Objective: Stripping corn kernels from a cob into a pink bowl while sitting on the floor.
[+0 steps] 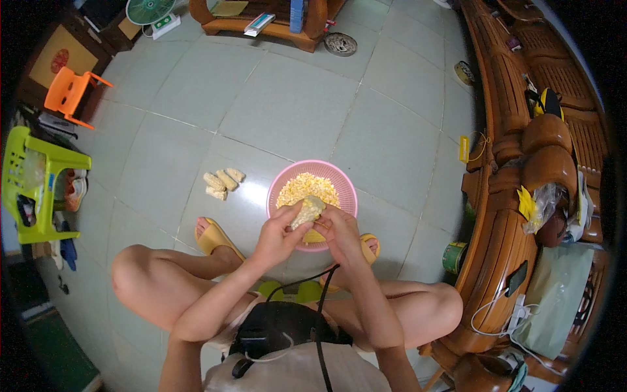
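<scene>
Over a pink plastic basket point(352, 188), both of my hands meet around a corn cob point(309, 209) with part of its kernels gone. My left hand point(280, 236) grips the cob's near left side between thumb and fingers. The fingers of my right hand point(341, 234) press against its right end. Loose yellow and white corn kernels point(306, 185) lie heaped in the basket. Below the cob, a yellow piece point(313, 237), perhaps another cob, shows in the basket, partly hidden by my hands. Several stripped corn cobs point(223, 182) rest on the floor left of the basket.
A carved wooden bench point(509, 235) runs along the right, holding bags, a phone and a power strip. A green tin point(454, 257) stands beside it. Green point(54, 152) and orange point(68, 93) plastic chairs stand at left. A wooden table point(303, 41) and a fan point(149, 10) are ahead.
</scene>
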The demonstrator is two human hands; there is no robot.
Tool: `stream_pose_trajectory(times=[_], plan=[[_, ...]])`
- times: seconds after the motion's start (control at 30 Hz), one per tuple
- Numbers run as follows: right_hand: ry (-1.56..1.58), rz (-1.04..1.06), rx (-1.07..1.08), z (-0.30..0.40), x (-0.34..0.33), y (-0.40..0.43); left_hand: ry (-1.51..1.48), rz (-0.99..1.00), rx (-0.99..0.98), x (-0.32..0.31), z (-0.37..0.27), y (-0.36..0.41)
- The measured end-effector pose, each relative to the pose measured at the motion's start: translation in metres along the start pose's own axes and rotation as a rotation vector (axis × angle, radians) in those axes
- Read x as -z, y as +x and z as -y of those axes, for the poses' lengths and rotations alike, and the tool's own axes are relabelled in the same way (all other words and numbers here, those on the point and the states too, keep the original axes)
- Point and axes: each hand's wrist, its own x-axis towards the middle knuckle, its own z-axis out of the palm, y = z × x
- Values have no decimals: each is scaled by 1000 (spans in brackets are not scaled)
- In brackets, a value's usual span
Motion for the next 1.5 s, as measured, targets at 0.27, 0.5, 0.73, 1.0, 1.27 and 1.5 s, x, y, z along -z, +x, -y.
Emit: stream_pose_trajectory(times=[0.27,0.5,0.73,1.0,1.27,1.5], plan=[[-153,80,-48,20,2,0,-258,50,156,2,6,4],[-402,109,202,29,-17,-12,-331,112,225,11,-11,4],[-727,189,337,25,-6,-8,-348,142,241,9,-6,3],[-847,158,455,6,0,-3,-178,84,214,3,-5,-2],[-743,121,489,-6,0,2,-51,10,204,-1,-5,-3],[-706,73,388,-8,-1,3,42,-16,141,-3,-2,-3]])
